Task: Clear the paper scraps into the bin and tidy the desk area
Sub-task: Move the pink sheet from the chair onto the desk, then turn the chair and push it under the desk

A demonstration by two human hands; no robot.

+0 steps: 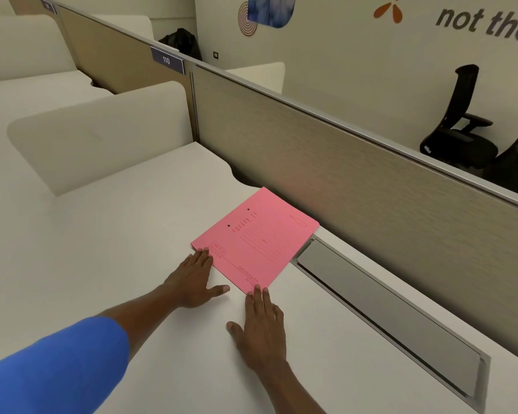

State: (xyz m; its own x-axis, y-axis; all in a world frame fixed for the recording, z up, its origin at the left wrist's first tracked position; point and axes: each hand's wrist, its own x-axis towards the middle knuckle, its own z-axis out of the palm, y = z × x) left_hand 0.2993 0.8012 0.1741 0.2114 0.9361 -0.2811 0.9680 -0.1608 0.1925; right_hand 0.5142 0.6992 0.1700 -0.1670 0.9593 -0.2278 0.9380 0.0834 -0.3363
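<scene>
A pink paper file folder [256,239] with printed lines and two punch holes lies flat on the white desk [108,240], its far corner against the partition. My left hand [193,280] rests flat on the desk, fingertips touching the folder's near-left corner. My right hand [260,327] lies flat too, fingertips at the folder's near corner. Both hands have the fingers spread and hold nothing. No paper scraps or bin show in view.
A beige partition panel [356,186] runs along the desk's far edge. A grey cable-tray lid [380,306] is set into the desk to the right of the folder. A cream side divider [102,135] stands at the left. Black office chairs [467,124] stand beyond the partition.
</scene>
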